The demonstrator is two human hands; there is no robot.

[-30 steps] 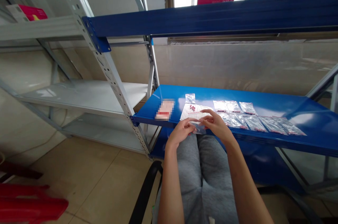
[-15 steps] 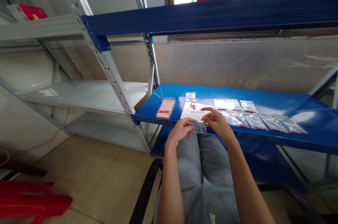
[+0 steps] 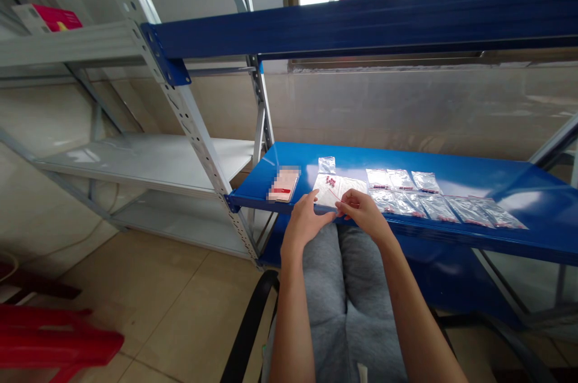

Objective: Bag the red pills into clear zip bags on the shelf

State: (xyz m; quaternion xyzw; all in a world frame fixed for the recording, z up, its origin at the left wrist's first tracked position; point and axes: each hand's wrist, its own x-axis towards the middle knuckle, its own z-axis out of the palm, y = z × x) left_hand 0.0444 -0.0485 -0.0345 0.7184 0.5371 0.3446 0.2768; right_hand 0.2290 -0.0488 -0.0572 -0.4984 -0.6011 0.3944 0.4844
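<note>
Since I can't see this, where are your hands, and what are they on?

My left hand [image 3: 307, 223] and my right hand [image 3: 365, 214] are close together at the front edge of a blue steel shelf [image 3: 361, 157], just above my gray trousers [image 3: 347, 305]. Both reach a white sheet [image 3: 326, 191] lying flat there, with small red pieces [image 3: 331, 182] on it.

Is your grip closed?

My right grip has thumb and fingers pinched together at the sheet's near corner, but the fingers hide what lies between them, so I can't tell what they hold. My left fingers stand upright against the sheet's front edge, and I can't tell whether they grasp anything.

What else is nearby?

A small plastic bag [image 3: 327, 165] lies just behind the sheet. To its right are two rows of small plastic bags [image 3: 406, 205] with red bits inside, three behind and four or five in front. To the left, a pixelated packet [image 3: 283, 184] sits on the same shelf.

And around you?

A black chair arm [image 3: 248, 329] curves up at my left. A red plastic stool [image 3: 58, 335] stands on the tiled floor, beside white metal shelving [image 3: 144, 160].
</note>
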